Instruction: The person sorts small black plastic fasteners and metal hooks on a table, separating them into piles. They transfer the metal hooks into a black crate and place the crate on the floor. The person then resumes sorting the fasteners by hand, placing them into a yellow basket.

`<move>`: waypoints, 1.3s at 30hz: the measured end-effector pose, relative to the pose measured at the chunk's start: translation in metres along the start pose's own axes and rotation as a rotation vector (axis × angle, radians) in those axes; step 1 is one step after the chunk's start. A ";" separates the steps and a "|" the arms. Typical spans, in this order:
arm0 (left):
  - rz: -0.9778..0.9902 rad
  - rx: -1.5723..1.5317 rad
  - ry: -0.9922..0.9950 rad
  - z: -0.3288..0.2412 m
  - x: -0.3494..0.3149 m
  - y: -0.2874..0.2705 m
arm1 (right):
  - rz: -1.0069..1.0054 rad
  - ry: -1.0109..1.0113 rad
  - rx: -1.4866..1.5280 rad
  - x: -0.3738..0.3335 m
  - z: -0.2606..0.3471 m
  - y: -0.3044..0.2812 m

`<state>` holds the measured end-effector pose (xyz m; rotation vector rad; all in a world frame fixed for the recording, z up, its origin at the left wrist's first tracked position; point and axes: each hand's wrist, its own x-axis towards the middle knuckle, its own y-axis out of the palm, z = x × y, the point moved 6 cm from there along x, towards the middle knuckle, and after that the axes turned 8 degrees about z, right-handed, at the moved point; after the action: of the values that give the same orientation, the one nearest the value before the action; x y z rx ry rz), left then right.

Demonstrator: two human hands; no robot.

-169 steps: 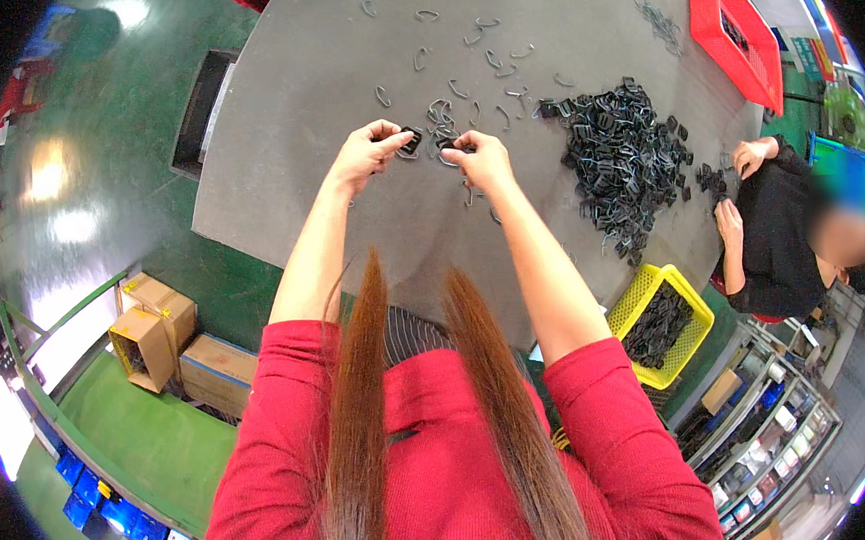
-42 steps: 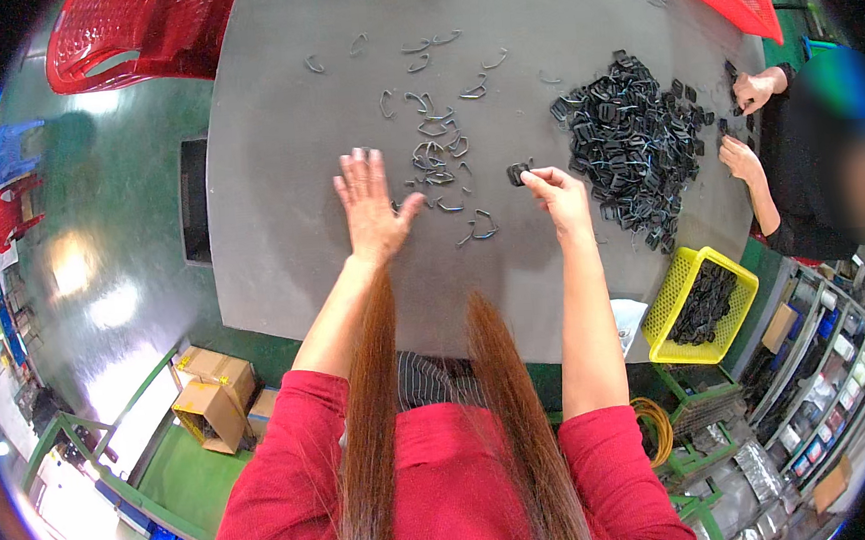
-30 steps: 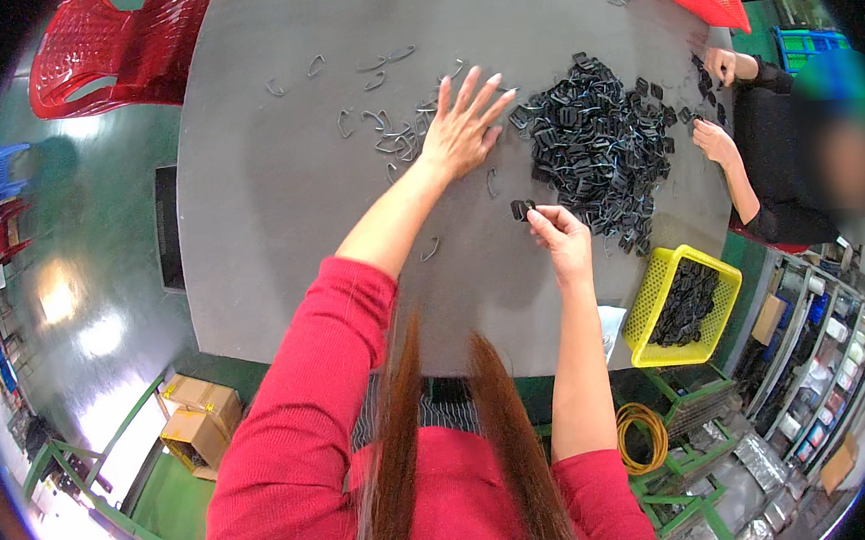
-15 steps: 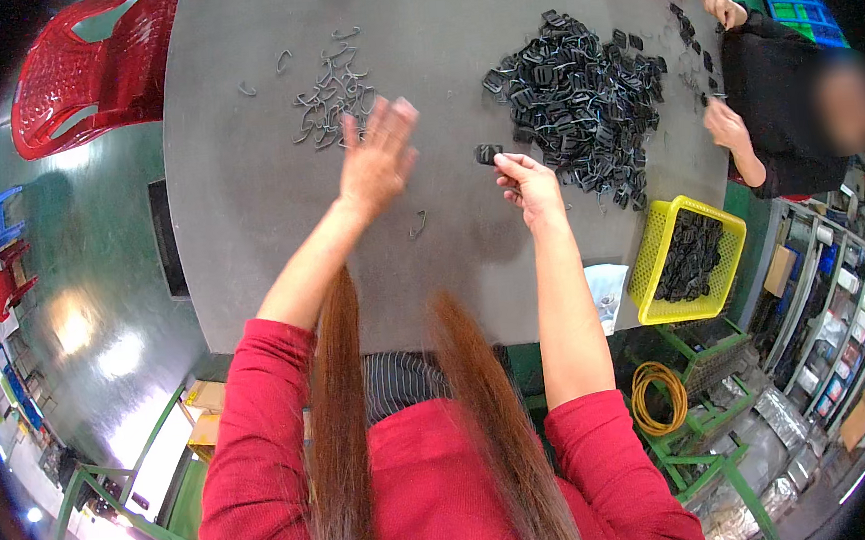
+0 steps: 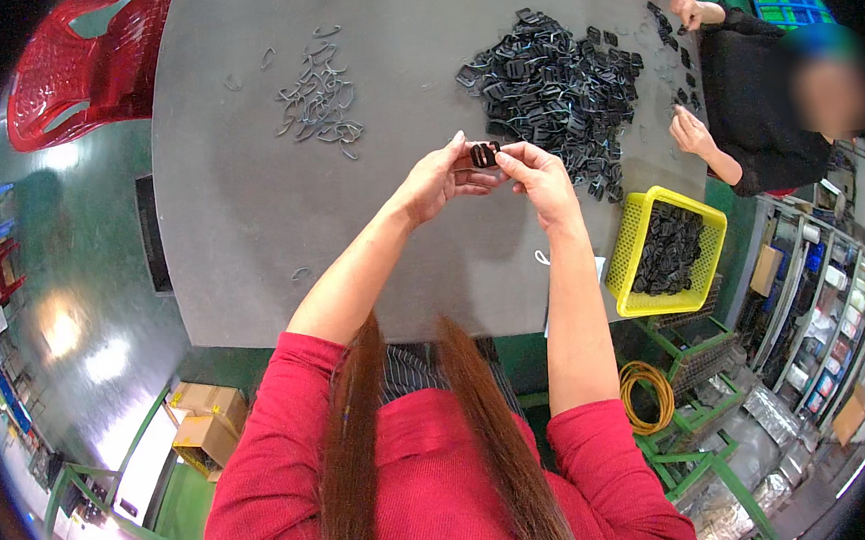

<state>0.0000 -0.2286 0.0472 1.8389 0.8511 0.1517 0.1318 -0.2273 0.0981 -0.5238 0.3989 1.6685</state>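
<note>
Pinching a small black buckle [image 5: 483,155] just beside the near-left edge of the dark pile [image 5: 560,90], the right hand [image 5: 544,182] is holding it while the left hand [image 5: 432,182] is curling around its other side, whether gripping being unclear, and wire hooks [image 5: 318,99] are lying well left of the pile.

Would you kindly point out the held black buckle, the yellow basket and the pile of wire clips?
Black buckle [image 5: 484,155], head view: its visible middle.
Yellow basket [image 5: 660,303], head view: its near wall.
Wire clips [image 5: 319,100], head view: middle of the loose pile.
</note>
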 end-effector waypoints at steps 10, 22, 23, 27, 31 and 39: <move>-0.242 0.156 0.128 -0.007 -0.004 0.019 | -0.014 0.057 -0.038 -0.024 -0.002 -0.027; -0.528 1.635 0.409 -0.006 0.007 0.041 | -0.385 0.075 -0.108 -0.076 0.003 -0.093; -0.589 1.747 0.329 -0.005 -0.002 0.020 | -0.482 0.084 -0.106 -0.083 -0.002 -0.109; -0.497 2.188 0.202 0.029 0.010 -0.005 | -0.853 0.084 -0.115 -0.155 -0.050 -0.221; -0.643 2.177 0.291 -0.006 0.037 -0.032 | -0.957 0.146 -0.313 -0.222 -0.137 -0.332; -1.302 2.324 -0.076 -0.192 0.018 -0.142 | -0.759 0.242 -0.604 -0.207 -0.132 -0.299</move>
<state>-0.1457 -0.0432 0.0046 2.1959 2.3268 -2.6584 0.4660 -0.4210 0.1110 -1.1656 -0.1516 0.9589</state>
